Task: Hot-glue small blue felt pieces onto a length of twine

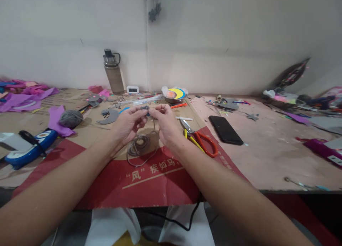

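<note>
Both hands meet above the cardboard sheet (160, 189) at the middle of the table. My left hand (130, 123) pinches a small grey piece (146, 108) between thumb and fingers. From the other side my right hand (165, 121) grips the same piece with its thumb and forefinger. The piece's exact kind is too small to make out. A grey cord (139, 146) lies in a loose coil beneath the hands, and one strand rises toward the fingers. Right of my right hand lie red-handled scissors (207, 143).
A black phone (226, 130) lies at right. A grey yarn ball (71, 118) and a grey felt crescent (109, 118) sit at left. Behind stand a bottle (114, 73), a small white clock (133, 89) and a bowl (173, 98). A blue tool (32, 151) rests far left.
</note>
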{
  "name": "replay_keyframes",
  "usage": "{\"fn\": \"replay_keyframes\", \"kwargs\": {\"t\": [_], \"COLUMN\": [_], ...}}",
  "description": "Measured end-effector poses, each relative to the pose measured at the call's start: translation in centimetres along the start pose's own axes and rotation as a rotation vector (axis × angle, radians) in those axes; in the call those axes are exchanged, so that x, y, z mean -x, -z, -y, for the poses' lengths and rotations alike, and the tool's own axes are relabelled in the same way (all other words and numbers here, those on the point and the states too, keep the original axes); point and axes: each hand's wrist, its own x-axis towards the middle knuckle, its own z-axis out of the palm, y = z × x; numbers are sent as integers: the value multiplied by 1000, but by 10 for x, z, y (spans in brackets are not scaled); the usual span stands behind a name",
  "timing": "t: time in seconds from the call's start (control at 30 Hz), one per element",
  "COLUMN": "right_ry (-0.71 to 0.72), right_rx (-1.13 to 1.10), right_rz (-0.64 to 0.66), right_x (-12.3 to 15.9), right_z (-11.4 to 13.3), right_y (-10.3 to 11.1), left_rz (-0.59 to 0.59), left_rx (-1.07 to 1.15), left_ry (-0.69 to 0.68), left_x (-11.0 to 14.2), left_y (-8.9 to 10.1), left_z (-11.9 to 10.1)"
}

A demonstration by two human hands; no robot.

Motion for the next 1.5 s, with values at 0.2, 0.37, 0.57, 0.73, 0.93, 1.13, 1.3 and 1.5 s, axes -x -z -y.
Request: {"fn": "replay_keyframes", "kwargs": {"t": [0.2,0.37,0.57,0.73,0.93,1.13,1.3,1.5], "right_ry": [-167,-275,-298,-238,-236,36,7,-128], "right_rx": [-183,-322,-301,-296,-120,972,1635,1469], "right_rz": [3,19,11,-9,91,-59,156,178], "right_x": [2,0,-3,2,-6,-32,-24,-25], "right_z": [9,13,13,10,19,9,-5,-5], "right_y": [-1,-4,-2,-6,6,44,40,47], "left_rz": [15,36,15,-17,-75,-140,-111,-159], "left_rx": [23,21,-102,-321,-200,-78,-150,-340], "left_ry": [30,18,-78,-204,-85,16,-46,-156], "left_x": [3,2,4,8,-2,-7,-7,-10], "left_y": [-1,-2,-3,-3,8,16,16,21], "left_z": [-1,0,-2,-2,-2,-8,-7,-8]}}
